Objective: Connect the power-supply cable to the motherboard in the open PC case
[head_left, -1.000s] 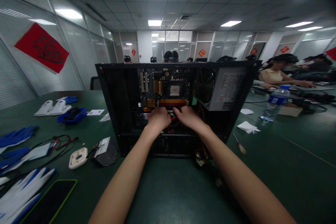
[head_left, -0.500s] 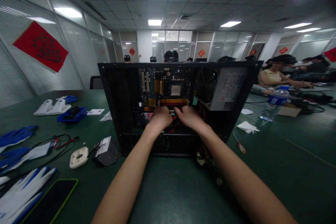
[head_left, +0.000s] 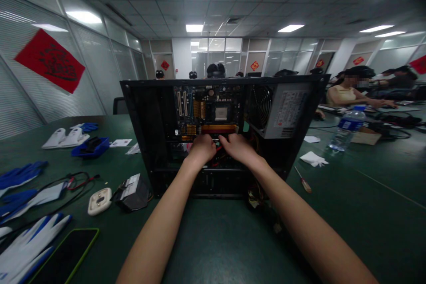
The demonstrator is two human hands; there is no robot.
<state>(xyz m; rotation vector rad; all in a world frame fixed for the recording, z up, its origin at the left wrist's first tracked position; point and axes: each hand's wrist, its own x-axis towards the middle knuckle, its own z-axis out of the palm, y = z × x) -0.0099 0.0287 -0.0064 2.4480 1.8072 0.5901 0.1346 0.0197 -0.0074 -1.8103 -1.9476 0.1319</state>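
Note:
An opened black computer case (head_left: 146, 115) stands before me with its inside facing me. A motherboard (head_left: 228, 97) is fixed inside, and a silver power supply (head_left: 289, 111) sits at its upper right. My left hand (head_left: 203, 145) is curled closed at the board's lower edge, just below the orange and yellow memory slots (head_left: 219, 129). Close beside it, my right hand (head_left: 237, 145) is also closed, thumb toward the left hand. What the fingers grip, if anything, is hidden. Dark and red cables (head_left: 223, 156) show between and under the hands.
To the left lie a loose boxy grey part (head_left: 133, 193), a phone (head_left: 63, 255), work gloves (head_left: 33, 242) and a blue tray (head_left: 89, 147). On the right are a screwdriver (head_left: 305, 184), crumpled tissue (head_left: 313, 159) and a water bottle (head_left: 346, 128). A person (head_left: 349, 93) sits beyond.
The view has shifted slightly, and the case appears a little further left. Both hands stay at the board's lower edge in nearly the same pose.

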